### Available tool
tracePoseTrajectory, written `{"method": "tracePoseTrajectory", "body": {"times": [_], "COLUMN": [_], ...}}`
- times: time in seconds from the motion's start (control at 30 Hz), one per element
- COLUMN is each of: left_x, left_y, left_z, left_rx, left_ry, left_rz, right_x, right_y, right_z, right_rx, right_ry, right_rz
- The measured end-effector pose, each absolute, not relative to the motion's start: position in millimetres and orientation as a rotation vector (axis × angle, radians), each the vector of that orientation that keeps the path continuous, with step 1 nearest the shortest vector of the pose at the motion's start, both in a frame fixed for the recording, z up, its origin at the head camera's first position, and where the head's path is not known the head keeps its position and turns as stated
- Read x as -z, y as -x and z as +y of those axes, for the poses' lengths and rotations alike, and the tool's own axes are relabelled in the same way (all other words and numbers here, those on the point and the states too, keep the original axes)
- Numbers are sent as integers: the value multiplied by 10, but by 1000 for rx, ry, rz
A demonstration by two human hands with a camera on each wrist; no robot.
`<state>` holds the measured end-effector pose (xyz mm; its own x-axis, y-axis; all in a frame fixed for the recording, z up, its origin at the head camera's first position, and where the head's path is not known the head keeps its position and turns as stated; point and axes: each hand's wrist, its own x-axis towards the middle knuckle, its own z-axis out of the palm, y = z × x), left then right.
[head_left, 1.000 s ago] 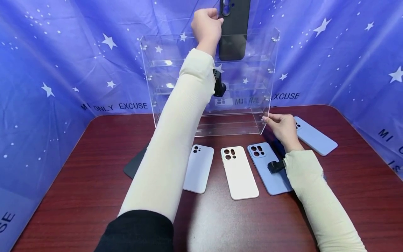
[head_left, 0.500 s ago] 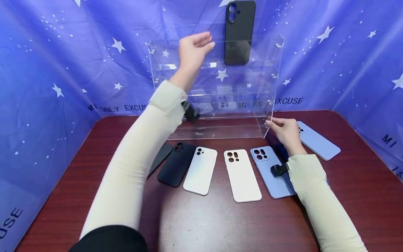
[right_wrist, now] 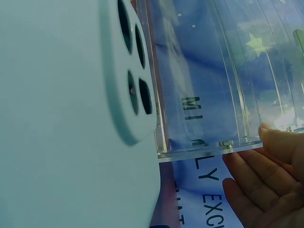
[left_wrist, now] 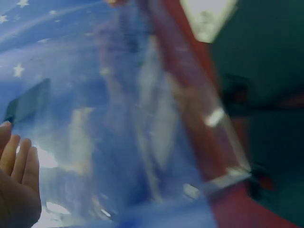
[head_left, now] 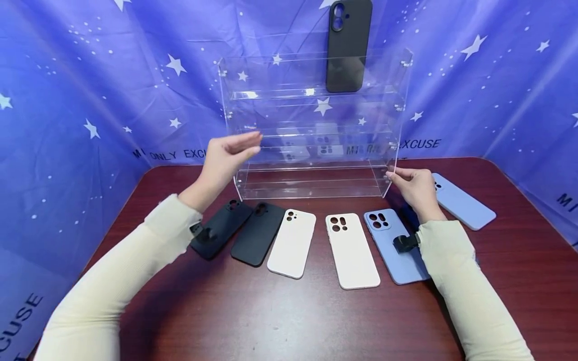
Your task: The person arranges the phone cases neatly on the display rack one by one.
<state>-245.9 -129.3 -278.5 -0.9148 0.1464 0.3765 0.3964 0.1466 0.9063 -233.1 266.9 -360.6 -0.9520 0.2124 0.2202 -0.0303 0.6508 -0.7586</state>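
In the head view a clear acrylic display rack [head_left: 311,113] stands at the back of the table. One black phone case [head_left: 347,50] stands upright on its top tier, right of centre. My left hand [head_left: 228,158] is in the air in front of the rack's left side, fingers fairly straight, holding nothing. My right hand [head_left: 415,188] pinches the rack's lower right side panel between thumb and fingers; the right wrist view shows the thumb [right_wrist: 280,142] on the panel's edge. Below my left hand lie two black phone cases, one at the left [head_left: 221,228] and another beside it [head_left: 259,233].
Along the table [head_left: 271,321] also lie a white phone case [head_left: 292,243], a cream phone case [head_left: 353,250] and a blue phone case [head_left: 395,245] partly under my right wrist. A light blue phone case [head_left: 464,200] lies at the far right. Blue star-printed cloth [head_left: 171,100] hangs behind.
My left hand has let go of the upper black phone case and moved down and left, uncovering the black cases on the table. My right hand keeps its hold on the rack.
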Motion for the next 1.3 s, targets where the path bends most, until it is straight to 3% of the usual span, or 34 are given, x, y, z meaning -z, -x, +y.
{"method": "tracePoseTrajectory", "body": {"times": [0.5, 0.73, 1.3], "left_x": [3496, 3785, 3994], "left_y": [2219, 2171, 2232], "left_z": [-1976, -2109, -2230], "left_rx": [1645, 1682, 1471], "left_ry": [604, 351, 467], "left_rz": [-2668, -2742, -3019], "right_x": [3622, 3618, 3628], "right_y": [2338, 2344, 2339], "right_z": [2699, 2689, 2678], "right_rx": [-1202, -1192, -1205], "right_ry": [173, 153, 161], "right_rz": [-2591, -2583, -2575]}}
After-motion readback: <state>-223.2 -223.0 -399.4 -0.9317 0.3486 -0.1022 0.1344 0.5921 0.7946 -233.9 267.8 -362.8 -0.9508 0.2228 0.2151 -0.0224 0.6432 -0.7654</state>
